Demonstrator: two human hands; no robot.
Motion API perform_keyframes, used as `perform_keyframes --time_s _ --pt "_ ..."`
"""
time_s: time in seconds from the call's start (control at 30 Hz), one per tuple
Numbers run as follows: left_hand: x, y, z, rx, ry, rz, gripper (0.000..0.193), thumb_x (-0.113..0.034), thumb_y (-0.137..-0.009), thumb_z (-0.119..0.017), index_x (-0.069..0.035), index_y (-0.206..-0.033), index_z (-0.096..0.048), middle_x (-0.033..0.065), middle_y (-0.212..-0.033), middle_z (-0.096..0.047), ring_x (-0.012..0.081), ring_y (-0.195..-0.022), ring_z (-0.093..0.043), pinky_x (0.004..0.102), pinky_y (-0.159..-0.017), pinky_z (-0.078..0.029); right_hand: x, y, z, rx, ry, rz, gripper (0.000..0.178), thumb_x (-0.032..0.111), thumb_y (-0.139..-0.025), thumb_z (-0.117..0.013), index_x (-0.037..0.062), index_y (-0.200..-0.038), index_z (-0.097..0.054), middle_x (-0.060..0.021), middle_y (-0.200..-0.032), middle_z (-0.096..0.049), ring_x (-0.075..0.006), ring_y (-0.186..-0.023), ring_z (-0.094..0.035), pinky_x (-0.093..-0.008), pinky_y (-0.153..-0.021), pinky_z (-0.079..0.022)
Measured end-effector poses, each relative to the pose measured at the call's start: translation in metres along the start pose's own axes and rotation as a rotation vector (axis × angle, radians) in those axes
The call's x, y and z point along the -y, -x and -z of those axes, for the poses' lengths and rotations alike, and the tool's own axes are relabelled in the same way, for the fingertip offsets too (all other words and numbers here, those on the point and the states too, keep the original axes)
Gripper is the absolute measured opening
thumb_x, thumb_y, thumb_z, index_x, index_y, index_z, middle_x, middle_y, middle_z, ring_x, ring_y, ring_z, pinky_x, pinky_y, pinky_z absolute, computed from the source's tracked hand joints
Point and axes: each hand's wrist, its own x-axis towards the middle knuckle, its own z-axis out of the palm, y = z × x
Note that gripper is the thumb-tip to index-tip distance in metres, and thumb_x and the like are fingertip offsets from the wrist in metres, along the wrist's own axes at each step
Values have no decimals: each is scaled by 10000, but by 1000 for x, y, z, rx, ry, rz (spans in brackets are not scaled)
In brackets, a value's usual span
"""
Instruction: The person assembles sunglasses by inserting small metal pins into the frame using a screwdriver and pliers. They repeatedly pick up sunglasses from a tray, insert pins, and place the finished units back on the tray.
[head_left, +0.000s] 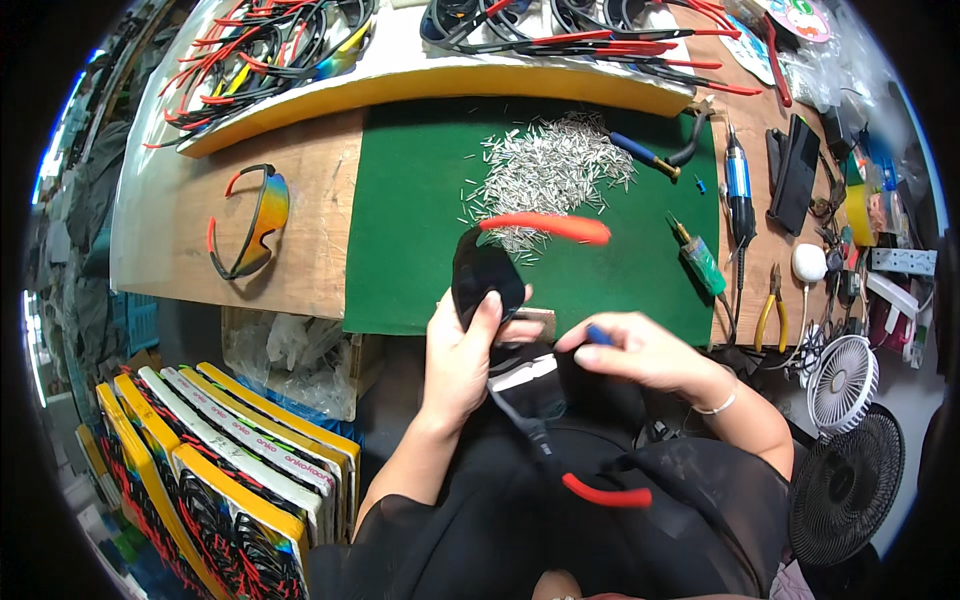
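Note:
My left hand [455, 350] grips a pair of sunglasses [485, 278] with dark lenses, thumb pressed on the near lens. One arm with a red tip [550, 228] reaches out over the green mat; the other, also red-tipped, hangs down in front of my black top. Close to the frame's nose area, my right hand [650, 350] is closed around a small blue handle [598, 335]; its working end is hidden. A heap of small silvery pins [550, 165] lies on the mat just beyond the glasses.
Another pair of sunglasses [262, 225] with rainbow lenses rests at left. A blue-handled hammer [640, 152], a green tool [700, 262], a blue electric screwdriver [738, 180] and yellow pliers [770, 310] lie right. A foam tray [440, 90] of glasses stands behind; fans [845, 385] stand at right.

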Motion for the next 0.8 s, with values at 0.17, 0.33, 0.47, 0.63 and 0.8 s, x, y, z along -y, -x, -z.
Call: perform_keyframes --time_s 0.17,0.33,0.47,0.63,0.8 --pt "4 3 -11 240 -112 215 345 -95 -895 -477 2 -1214 -393 137 -996 -593 181 -665 -639 261 -603 -539 34 5 10 -392 -176 285 311 115 -828 -620 0 -1101 -526 39 -787 -506 -32 -712 -469 -166 -644 -395" --pt "5 2 -14 252 -100 356 344 -42 -897 -450 30 -1226 -383 122 -1028 -542 164 -743 -612 262 -625 -551 22 -7 7 -445 376 734 191 56 -744 -696 21 -907 -602 -61 -779 -568 -111 -651 -525 -228 -588 -419" --pt "9 8 -17 275 -70 302 365 -40 -897 -441 27 -1246 -356 126 -1049 -535 165 -844 -595 271 -635 -556 33 -9 8 -535 200 537 124 67 -800 -650 13 -902 -603 -24 -771 -569 -81 -679 -521 -216 -600 -425" --pt "-4 0 -2 218 -150 222 386 -66 -886 -454 7 -1253 -359 144 -1038 -565 182 -687 -629 267 -620 -537 29 -16 16 -464 141 429 195 111 -805 -661 19 -952 -571 35 -748 -521 -12 -633 -429 -161 -555 -349" --pt "-85 -35 73 -209 -440 -246 330 -68 -866 -394 39 -1177 -408 112 -931 -539 153 -609 -591 266 -551 -489 -7 -3 29 -531 22 192 194 114 -833 -614 14 -991 -561 31 -775 -513 -31 -702 -457 -174 -638 -392"
